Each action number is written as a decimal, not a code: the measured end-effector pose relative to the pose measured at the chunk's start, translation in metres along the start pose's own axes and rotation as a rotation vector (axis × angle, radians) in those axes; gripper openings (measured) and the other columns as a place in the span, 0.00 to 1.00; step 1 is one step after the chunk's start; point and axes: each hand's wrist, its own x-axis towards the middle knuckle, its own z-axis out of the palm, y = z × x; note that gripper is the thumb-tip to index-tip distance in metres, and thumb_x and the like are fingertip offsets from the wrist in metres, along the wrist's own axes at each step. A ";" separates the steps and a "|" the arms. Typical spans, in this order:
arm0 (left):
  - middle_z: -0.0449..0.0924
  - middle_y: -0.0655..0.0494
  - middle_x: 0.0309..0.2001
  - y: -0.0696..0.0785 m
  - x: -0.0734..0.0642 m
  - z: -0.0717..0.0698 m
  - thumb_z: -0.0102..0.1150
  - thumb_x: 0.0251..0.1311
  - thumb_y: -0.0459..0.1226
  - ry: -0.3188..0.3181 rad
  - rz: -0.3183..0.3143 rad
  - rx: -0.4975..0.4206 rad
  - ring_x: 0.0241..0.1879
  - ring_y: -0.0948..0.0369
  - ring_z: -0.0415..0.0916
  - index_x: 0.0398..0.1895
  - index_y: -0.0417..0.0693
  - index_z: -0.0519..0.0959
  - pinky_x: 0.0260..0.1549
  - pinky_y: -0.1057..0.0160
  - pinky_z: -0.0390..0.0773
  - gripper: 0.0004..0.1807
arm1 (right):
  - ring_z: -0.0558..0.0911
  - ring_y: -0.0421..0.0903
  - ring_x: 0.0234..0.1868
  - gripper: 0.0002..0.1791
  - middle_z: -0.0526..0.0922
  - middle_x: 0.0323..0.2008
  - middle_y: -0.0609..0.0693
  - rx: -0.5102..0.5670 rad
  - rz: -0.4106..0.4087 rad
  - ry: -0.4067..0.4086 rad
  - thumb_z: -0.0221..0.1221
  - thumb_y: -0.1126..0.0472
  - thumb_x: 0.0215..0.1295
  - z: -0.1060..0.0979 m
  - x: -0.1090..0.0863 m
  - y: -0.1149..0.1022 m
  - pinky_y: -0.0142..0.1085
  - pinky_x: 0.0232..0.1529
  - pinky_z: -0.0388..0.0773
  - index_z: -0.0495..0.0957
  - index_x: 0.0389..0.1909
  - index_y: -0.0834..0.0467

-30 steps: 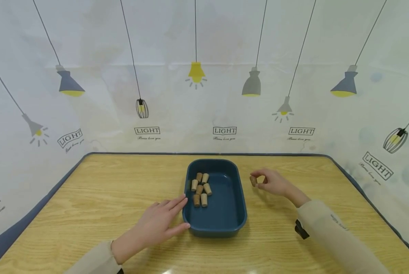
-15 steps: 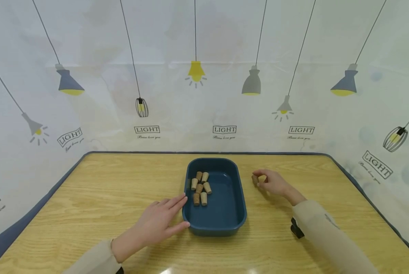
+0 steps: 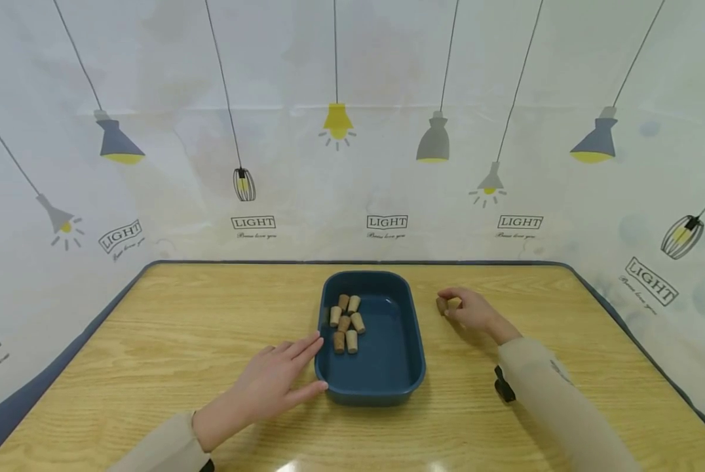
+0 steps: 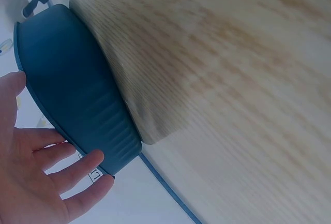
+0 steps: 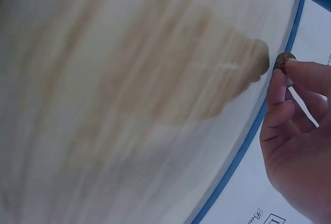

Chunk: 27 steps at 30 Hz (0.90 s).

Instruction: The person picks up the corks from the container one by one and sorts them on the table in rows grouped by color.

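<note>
A brown cork stopper (image 3: 441, 305) is pinched between the thumb and fingers of my right hand (image 3: 473, 310), just right of the tray over the table. The right wrist view shows the round end of this cork (image 5: 284, 62) at the fingertips. My left hand (image 3: 272, 383) has its fingers extended, the tips touching the left rim of the dark blue tray (image 3: 382, 398). Seen from the left wrist, the fingers of that hand (image 4: 39, 177) spread along the rim of the tray (image 4: 77, 79). Several cork stoppers (image 3: 343, 324), some darker and some paler, lie grouped at the tray's left side.
The tray stands mid-table on a light wooden table (image 3: 211, 314) with a dark blue edge. Behind and beside it hangs a pale backdrop (image 3: 293, 131) printed with lamps. Dark straps (image 3: 504, 385) show at the sleeve cuffs.
My right hand has moved slightly right and away from the tray, still pinching the cork. My left hand and the corks in the tray hold their places.
</note>
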 end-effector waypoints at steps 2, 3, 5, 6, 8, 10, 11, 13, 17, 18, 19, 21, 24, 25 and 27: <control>0.58 0.54 0.63 0.000 0.000 0.000 0.35 0.57 0.63 -0.010 -0.003 0.000 0.52 0.53 0.67 0.64 0.47 0.61 0.42 0.49 0.69 0.39 | 0.71 0.57 0.45 0.21 0.69 0.50 0.66 0.004 0.005 -0.007 0.53 0.70 0.57 0.000 0.001 0.001 0.48 0.41 0.68 0.67 0.54 0.70; 0.58 0.54 0.63 0.000 0.000 0.000 0.35 0.57 0.63 -0.015 -0.006 -0.001 0.52 0.53 0.66 0.64 0.47 0.60 0.42 0.49 0.68 0.39 | 0.71 0.57 0.45 0.21 0.69 0.50 0.66 0.007 0.007 -0.010 0.53 0.71 0.57 0.000 0.002 0.002 0.48 0.42 0.68 0.67 0.54 0.70; 0.57 0.54 0.63 0.000 0.000 0.000 0.35 0.57 0.63 -0.025 -0.012 -0.005 0.53 0.53 0.66 0.64 0.48 0.60 0.43 0.49 0.68 0.39 | 0.71 0.58 0.45 0.21 0.69 0.50 0.67 0.008 0.008 -0.016 0.52 0.71 0.57 0.000 0.003 0.002 0.48 0.42 0.68 0.67 0.54 0.70; 0.57 0.54 0.63 0.000 0.000 0.000 0.35 0.57 0.63 -0.029 -0.015 -0.006 0.53 0.53 0.66 0.65 0.48 0.59 0.43 0.49 0.68 0.39 | 0.71 0.58 0.45 0.22 0.69 0.50 0.67 0.008 0.010 -0.020 0.52 0.71 0.57 -0.001 0.003 0.002 0.48 0.42 0.68 0.67 0.54 0.71; 0.57 0.55 0.64 0.000 0.000 -0.001 0.35 0.57 0.63 -0.034 -0.019 -0.009 0.53 0.53 0.65 0.65 0.49 0.59 0.43 0.49 0.68 0.39 | 0.71 0.59 0.45 0.22 0.68 0.50 0.67 0.008 0.011 -0.022 0.52 0.71 0.57 -0.001 0.003 0.002 0.49 0.42 0.68 0.66 0.54 0.71; 0.57 0.55 0.64 0.000 0.000 -0.001 0.35 0.57 0.63 -0.033 -0.018 -0.013 0.53 0.53 0.66 0.65 0.48 0.59 0.43 0.49 0.68 0.39 | 0.72 0.59 0.44 0.22 0.68 0.51 0.67 0.009 0.012 -0.023 0.52 0.71 0.57 -0.001 0.003 0.002 0.49 0.42 0.68 0.66 0.54 0.71; 0.57 0.55 0.64 0.000 0.000 -0.001 0.35 0.57 0.63 -0.034 -0.019 -0.014 0.53 0.53 0.65 0.65 0.48 0.59 0.44 0.49 0.68 0.39 | 0.72 0.58 0.43 0.22 0.68 0.51 0.67 0.011 0.015 -0.025 0.52 0.71 0.57 -0.002 0.003 0.002 0.49 0.42 0.68 0.66 0.54 0.71; 0.56 0.55 0.64 0.000 0.001 -0.002 0.35 0.57 0.63 -0.035 -0.019 -0.018 0.53 0.53 0.65 0.65 0.48 0.59 0.44 0.48 0.67 0.39 | 0.72 0.59 0.43 0.22 0.68 0.51 0.67 0.016 0.017 -0.023 0.52 0.71 0.57 -0.002 0.003 0.003 0.49 0.42 0.68 0.65 0.55 0.71; 0.57 0.54 0.63 0.000 0.001 -0.001 0.35 0.57 0.63 -0.032 -0.017 -0.013 0.53 0.53 0.65 0.64 0.48 0.60 0.44 0.48 0.67 0.39 | 0.71 0.59 0.44 0.23 0.68 0.51 0.67 0.019 0.018 -0.027 0.51 0.71 0.57 -0.002 0.002 0.004 0.49 0.42 0.68 0.65 0.55 0.71; 0.57 0.54 0.63 0.000 0.001 -0.001 0.35 0.57 0.63 -0.030 -0.015 -0.012 0.53 0.53 0.65 0.64 0.48 0.60 0.43 0.48 0.67 0.39 | 0.71 0.59 0.44 0.23 0.68 0.51 0.67 0.021 0.021 -0.028 0.52 0.71 0.57 -0.002 0.002 0.004 0.49 0.42 0.68 0.65 0.56 0.70; 0.58 0.54 0.63 0.000 0.001 -0.001 0.35 0.57 0.63 -0.027 -0.012 -0.010 0.53 0.52 0.66 0.64 0.47 0.60 0.43 0.48 0.68 0.39 | 0.72 0.59 0.44 0.23 0.68 0.51 0.67 0.018 0.021 -0.030 0.52 0.71 0.57 -0.002 0.002 0.004 0.49 0.42 0.68 0.64 0.56 0.70; 0.58 0.54 0.63 0.000 0.000 -0.001 0.36 0.57 0.63 -0.021 -0.008 -0.008 0.53 0.52 0.66 0.64 0.47 0.60 0.43 0.48 0.68 0.39 | 0.73 0.58 0.41 0.24 0.68 0.51 0.67 0.014 0.016 -0.032 0.52 0.71 0.57 -0.004 0.001 0.004 0.48 0.40 0.69 0.64 0.56 0.71; 0.59 0.53 0.63 0.000 0.000 -0.001 0.36 0.58 0.62 -0.016 -0.004 -0.007 0.52 0.52 0.66 0.64 0.47 0.61 0.43 0.48 0.68 0.38 | 0.74 0.53 0.35 0.24 0.68 0.51 0.68 0.011 0.011 -0.032 0.52 0.70 0.56 -0.007 0.000 0.001 0.45 0.36 0.70 0.64 0.56 0.71; 0.59 0.53 0.63 0.000 0.000 -0.001 0.36 0.58 0.62 -0.014 -0.003 -0.007 0.52 0.52 0.66 0.64 0.47 0.61 0.43 0.48 0.68 0.38 | 0.74 0.52 0.33 0.24 0.67 0.51 0.68 0.006 0.005 -0.033 0.52 0.70 0.56 -0.009 0.000 0.000 0.44 0.35 0.70 0.64 0.56 0.71; 0.59 0.53 0.63 0.000 0.000 -0.001 0.36 0.58 0.62 -0.009 0.000 -0.003 0.52 0.52 0.66 0.64 0.47 0.61 0.43 0.49 0.68 0.38 | 0.74 0.50 0.32 0.24 0.68 0.51 0.68 -0.006 -0.005 -0.031 0.52 0.70 0.57 -0.012 -0.001 -0.003 0.43 0.33 0.70 0.64 0.56 0.71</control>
